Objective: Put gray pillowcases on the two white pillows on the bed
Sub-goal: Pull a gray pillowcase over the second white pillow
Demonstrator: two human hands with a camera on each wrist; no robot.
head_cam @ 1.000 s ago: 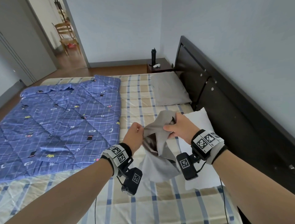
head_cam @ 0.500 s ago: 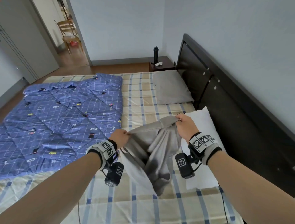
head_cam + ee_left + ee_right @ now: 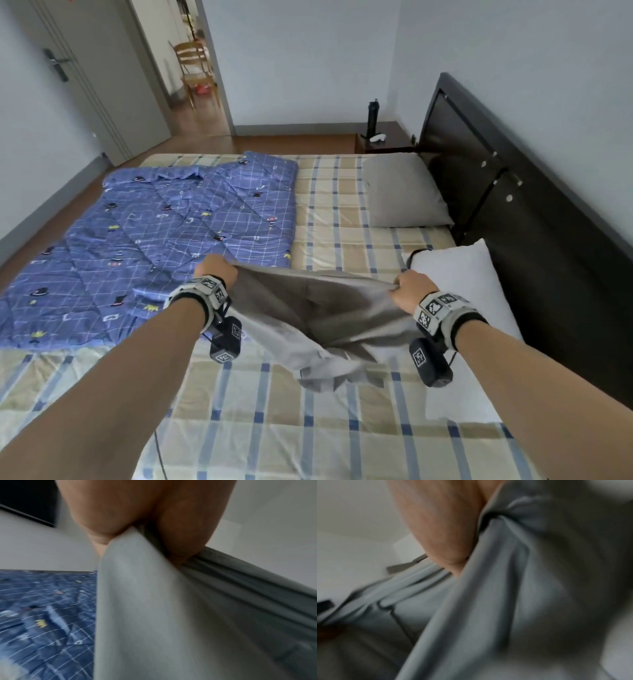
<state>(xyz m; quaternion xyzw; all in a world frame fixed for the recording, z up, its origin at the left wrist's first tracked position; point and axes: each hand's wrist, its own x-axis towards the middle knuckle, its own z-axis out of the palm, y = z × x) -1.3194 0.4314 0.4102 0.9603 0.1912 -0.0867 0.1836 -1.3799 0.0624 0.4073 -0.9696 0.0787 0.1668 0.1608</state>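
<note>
Low in the frame, two bare forearms reaching in from the bottom corners, each with a marker-covered wrist band and a small black camera slung below. At centre, left hand [image 3: 216,271] and right hand [image 3: 412,288] held well apart, each fisted on an upper corner of the gray pillowcase [image 3: 318,322], fingers curled tight around bunched cloth. Fabric stretched taut between the two fists along its top edge, sagging below into a loose fold with its lowest part resting on the checked bedsheet [image 3: 274,428]. Close on the left wrist view: fingers [image 3: 180,534] clamped on a gathered ridge of the gray cloth, blue quilt blurred at lower left. Close on the right wrist view: palm and fingers [image 3: 440,524] closed over a bunched edge, picture blurred, little else readable. Just right of the right hand, a bare white pillow [image 3: 466,308] lying along the right side of the frame against the dark headboard [image 3: 534,219], its near part partly behind the right wrist. Left of centre, a blue patterned quilt [image 3: 154,240] spread flat across the sheet. Farther up, right of centre, a second pillow already in gray [image 3: 404,192], flat by the headboard. Beyond it, a dark nightstand [image 3: 383,142] bearing a black bottle [image 3: 372,114]. At upper left, an open doorway with a wooden chair [image 3: 193,73] past it.
</note>
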